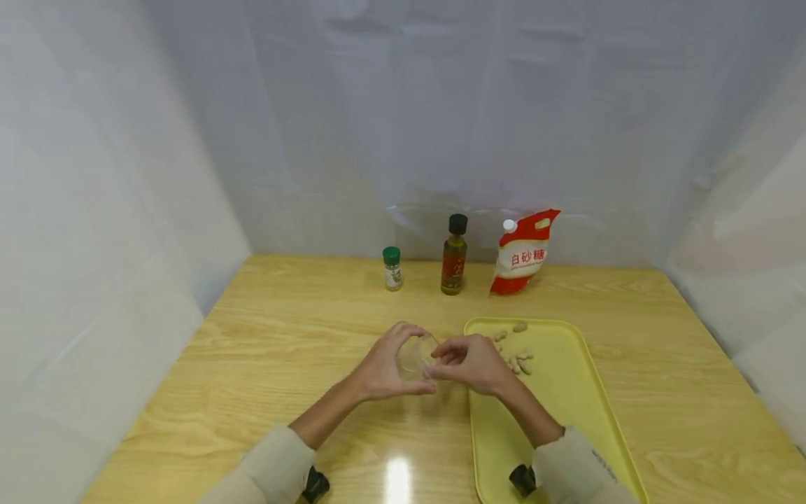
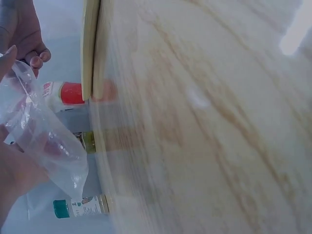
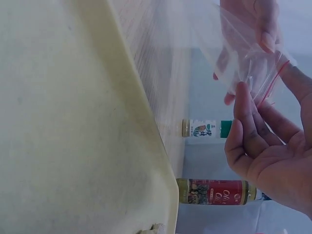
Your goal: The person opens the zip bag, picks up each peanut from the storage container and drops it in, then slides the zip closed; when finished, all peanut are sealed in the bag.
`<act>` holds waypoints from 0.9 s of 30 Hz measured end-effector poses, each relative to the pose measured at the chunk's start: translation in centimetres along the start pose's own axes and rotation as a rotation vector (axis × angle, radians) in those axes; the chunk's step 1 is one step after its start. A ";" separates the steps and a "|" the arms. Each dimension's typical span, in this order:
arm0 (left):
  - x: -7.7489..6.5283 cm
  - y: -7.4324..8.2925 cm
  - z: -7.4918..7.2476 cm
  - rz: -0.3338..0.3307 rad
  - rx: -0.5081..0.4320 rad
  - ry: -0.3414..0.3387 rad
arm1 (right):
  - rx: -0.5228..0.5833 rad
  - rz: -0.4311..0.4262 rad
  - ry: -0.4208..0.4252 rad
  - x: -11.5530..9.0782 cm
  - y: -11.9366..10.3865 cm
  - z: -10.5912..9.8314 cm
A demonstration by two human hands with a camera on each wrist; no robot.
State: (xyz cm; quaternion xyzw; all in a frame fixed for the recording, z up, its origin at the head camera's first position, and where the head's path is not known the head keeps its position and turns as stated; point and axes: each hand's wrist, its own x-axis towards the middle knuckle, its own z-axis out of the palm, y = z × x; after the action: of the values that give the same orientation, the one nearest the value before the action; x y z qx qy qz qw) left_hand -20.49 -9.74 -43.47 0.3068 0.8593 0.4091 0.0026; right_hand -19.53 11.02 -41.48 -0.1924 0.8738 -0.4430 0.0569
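Note:
A clear plastic zip bag [image 1: 415,355] with a red line along its mouth [image 3: 274,80] is held up over the table between both hands. My left hand [image 1: 385,364] grips it from the left, thumb below and fingers curved over the top. On the other side, my right hand [image 1: 474,365] pinches the bag near its mouth with thumb and fingers. The right wrist view shows right fingertips [image 3: 242,92] right at the red line. In the left wrist view the loose bottom of the bag [image 2: 68,165] hangs down, with nothing visible inside.
A yellow tray [image 1: 567,413] lies on the right, partly under my right forearm, with several unshelled peanuts [image 1: 521,362] near its far end. Along the back stand a green-capped shaker [image 1: 392,269], an olive oil bottle [image 1: 453,266] and a red-and-white sugar bag [image 1: 524,255].

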 end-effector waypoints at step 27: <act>-0.2 -2.2 -1.1 -0.137 -0.067 -0.001 | -0.213 0.078 0.109 0.6 8.6 -10.5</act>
State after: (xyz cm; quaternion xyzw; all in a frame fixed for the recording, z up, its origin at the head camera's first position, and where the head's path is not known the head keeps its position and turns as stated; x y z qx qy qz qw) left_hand -21.78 -11.64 -44.35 0.2472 0.8641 0.4365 0.0413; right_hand -25.35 23.34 -41.98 -0.1389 0.9245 -0.3549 0.0060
